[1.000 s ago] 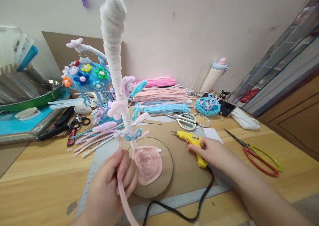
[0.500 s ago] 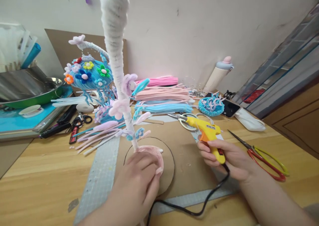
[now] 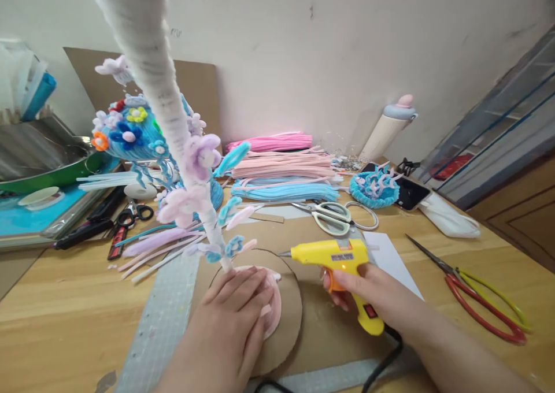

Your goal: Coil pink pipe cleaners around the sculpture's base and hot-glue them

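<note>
My right hand (image 3: 385, 295) grips a yellow hot glue gun (image 3: 353, 253), a finger at its orange trigger and the nozzle pointing left. My left hand (image 3: 229, 318) lies flat, fingers extended, over a pale pink pipe-cleaner coil (image 3: 274, 315). The coil rests on a round cardboard disc (image 3: 289, 332), partly hidden by that hand. Just beyond my fingertips a tall white fuzzy-wrapped stem (image 3: 160, 86) leans left from the coil's edge. Lilac and pink flowers (image 3: 202, 157) and small blue leaves (image 3: 232, 159) are attached to it. The nozzle tip is above the disc's right side, apart from the coil.
Pipe-cleaner bundles (image 3: 281, 167) lie along the wall. White-handled scissors (image 3: 332, 217) and red-and-yellow-handled scissors (image 3: 481, 300) are on the table. A flower-covered blue piece (image 3: 130, 130) stands left, a blue basket (image 3: 375, 191) right. The glue gun's black cord (image 3: 385, 361) trails towards me.
The glue gun has moved left and turned, its nozzle now level over the disc. My left hand has flattened over the coil. The white stem leans further left.
</note>
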Demonstrator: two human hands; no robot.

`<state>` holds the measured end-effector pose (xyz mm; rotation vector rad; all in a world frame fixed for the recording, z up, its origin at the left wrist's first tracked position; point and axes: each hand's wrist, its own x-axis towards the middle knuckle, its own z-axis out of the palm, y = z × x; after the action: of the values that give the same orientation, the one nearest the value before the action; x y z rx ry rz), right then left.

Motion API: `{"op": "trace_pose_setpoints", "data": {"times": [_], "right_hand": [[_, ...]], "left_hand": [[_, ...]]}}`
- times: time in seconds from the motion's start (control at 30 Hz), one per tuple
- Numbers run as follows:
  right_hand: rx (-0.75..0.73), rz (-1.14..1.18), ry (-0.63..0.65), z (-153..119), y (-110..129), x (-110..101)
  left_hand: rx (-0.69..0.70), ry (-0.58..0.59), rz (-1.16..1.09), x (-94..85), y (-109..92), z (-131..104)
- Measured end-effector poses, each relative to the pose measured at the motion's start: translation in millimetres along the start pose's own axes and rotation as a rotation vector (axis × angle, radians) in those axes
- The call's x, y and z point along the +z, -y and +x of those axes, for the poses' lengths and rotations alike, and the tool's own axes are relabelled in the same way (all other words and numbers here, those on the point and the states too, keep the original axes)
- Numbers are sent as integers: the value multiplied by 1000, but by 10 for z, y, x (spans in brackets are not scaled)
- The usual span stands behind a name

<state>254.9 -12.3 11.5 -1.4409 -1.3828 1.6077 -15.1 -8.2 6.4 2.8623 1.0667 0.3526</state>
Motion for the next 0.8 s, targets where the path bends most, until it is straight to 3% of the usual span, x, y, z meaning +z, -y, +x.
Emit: {"op": "trace_pose_setpoints", "data": {"times": [0.27, 0.53, 0.8], "right_hand": [[88, -47, 40, -10, -109, 89], [174, -126, -39, 9, -135, 163], [162, -113, -44, 0, -98, 164]], "left_hand": [[37, -87, -12, 35, 39, 6], [20, -41, 45, -59, -8, 49], [50, -46, 74, 96, 65, -22]]}}
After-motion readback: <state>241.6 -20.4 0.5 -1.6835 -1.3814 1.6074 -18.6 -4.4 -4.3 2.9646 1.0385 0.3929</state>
